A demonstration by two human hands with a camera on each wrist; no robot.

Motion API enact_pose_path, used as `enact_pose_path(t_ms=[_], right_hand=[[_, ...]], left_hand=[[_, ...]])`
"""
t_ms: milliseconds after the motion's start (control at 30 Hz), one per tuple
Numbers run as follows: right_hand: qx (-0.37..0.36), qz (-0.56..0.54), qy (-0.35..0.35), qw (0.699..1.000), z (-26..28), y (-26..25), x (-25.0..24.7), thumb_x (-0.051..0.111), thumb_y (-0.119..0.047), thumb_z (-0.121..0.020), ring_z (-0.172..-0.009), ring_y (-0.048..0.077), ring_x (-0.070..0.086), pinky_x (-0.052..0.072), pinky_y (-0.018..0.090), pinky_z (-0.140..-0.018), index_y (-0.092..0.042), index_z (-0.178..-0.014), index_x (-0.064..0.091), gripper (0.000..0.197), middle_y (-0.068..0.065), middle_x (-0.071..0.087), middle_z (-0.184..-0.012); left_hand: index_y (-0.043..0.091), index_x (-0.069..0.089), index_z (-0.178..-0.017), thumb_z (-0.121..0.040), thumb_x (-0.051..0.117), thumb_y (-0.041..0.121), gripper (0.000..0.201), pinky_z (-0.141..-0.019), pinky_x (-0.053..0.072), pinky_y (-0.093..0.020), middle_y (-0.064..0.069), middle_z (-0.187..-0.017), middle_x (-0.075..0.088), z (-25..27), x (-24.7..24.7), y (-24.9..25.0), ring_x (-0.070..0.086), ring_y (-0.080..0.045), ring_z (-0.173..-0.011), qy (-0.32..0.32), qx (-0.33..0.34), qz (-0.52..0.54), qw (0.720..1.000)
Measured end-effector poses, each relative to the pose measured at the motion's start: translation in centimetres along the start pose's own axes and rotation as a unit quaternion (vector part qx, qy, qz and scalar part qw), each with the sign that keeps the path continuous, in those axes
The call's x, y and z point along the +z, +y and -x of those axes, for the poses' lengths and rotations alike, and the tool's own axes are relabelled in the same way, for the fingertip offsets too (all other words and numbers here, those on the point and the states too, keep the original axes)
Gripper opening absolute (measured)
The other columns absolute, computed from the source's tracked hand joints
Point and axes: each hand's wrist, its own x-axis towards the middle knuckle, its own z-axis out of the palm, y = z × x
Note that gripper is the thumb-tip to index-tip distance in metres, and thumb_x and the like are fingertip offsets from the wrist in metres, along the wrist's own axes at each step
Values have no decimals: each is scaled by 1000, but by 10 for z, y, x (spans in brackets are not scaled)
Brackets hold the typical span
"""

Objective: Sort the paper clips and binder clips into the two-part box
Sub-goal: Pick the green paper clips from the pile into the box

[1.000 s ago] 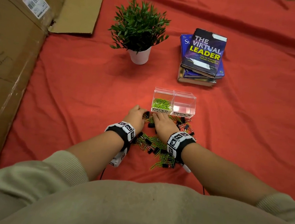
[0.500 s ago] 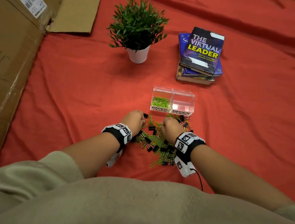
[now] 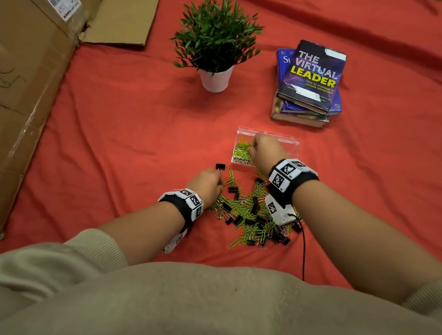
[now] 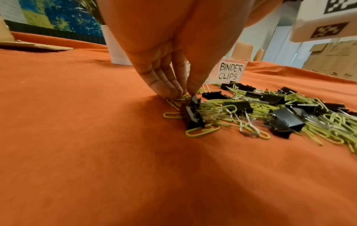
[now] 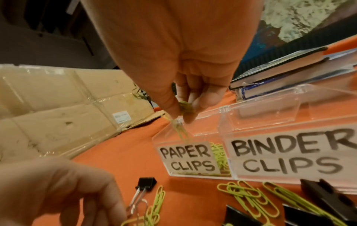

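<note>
Green paper clips [image 5: 185,107] bunched in right hand [image 3: 265,150] fingers, just above box [image 5: 193,134] paper-clip side. Left hand [image 3: 206,183] pinches at pile [image 3: 250,212] edge. Risk: tangled clips spill past the wall on release.

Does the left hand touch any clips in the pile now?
Touching. In the left wrist view, the left hand reaches down and its fingertips press on green paper clips at the pile's edge, with no gap visible.
</note>
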Motion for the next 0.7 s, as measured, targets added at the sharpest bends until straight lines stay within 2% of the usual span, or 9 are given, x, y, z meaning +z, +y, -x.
enact_pose_path(t_ms=[100,167,233,300,367,467,567,700], right_hand=[[-56,38,59,996,9,-1,13,56,-17,-91,-105,28,55,50,35,-92,0,-114,56,29,15,55,-117],[-113,51,81,989,20,-6,29,55,-16,-91,-104,26,54,51,36,-92,-1,-114,57,28,13,52,-115],[-148,63,38,986,28,-9,47,52,-12,-92,-102,28,54,52,40,-89,0,-107,61,22,12,54,-108],[-148,63,-27,987,33,-8,61,53,-8,-89,-106,31,54,51,43,-89,0,-106,62,21,14,55,-110],[-134,63,-65,987,37,-3,68,52,-5,-88,-106,31,54,50,42,-89,0,-106,61,20,14,55,-110],[-119,71,-73,988,42,11,69,48,-4,-89,-100,30,55,50,37,-88,1,-98,61,16,14,57,-103],[-87,85,-85,989,43,24,62,52,-8,-88,-99,28,57,51,35,-90,1,-95,63,16,13,57,-105],[-74,54,-61,994,37,22,54,53,-10,-89,-105,26,56,50,37,-95,-4,-113,59,25,11,54,-116]], left_hand=[[11,59,-107,-90,60,22,21,-86,49,-38,-8,-115,57,0,1,1,57,-28,-105,7,0,-27,1000],[10,59,-105,-89,60,23,21,-84,49,-39,-10,-113,57,1,1,2,58,-30,-104,14,6,-47,999],[7,59,-103,-90,58,22,20,-81,49,-42,-12,-111,57,1,2,4,59,-34,-102,14,18,-70,997],[4,59,-102,-91,54,17,17,-79,49,-43,-14,-110,57,2,1,7,59,-35,-102,11,30,-89,996],[2,58,-103,-91,50,13,17,-79,48,-43,-15,-109,56,3,2,8,58,-34,-103,10,40,-100,994],[0,55,-109,-92,47,14,23,-84,46,-43,-16,-113,54,5,2,8,53,-34,-109,5,45,-103,994],[1,53,-111,-94,46,17,24,-90,45,-42,-16,-113,56,2,2,2,53,-33,-108,-1,49,-75,996],[4,55,-104,-96,46,14,16,-80,43,-33,-15,-106,62,1,-6,-2,58,-32,-98,16,-11,44,999]])
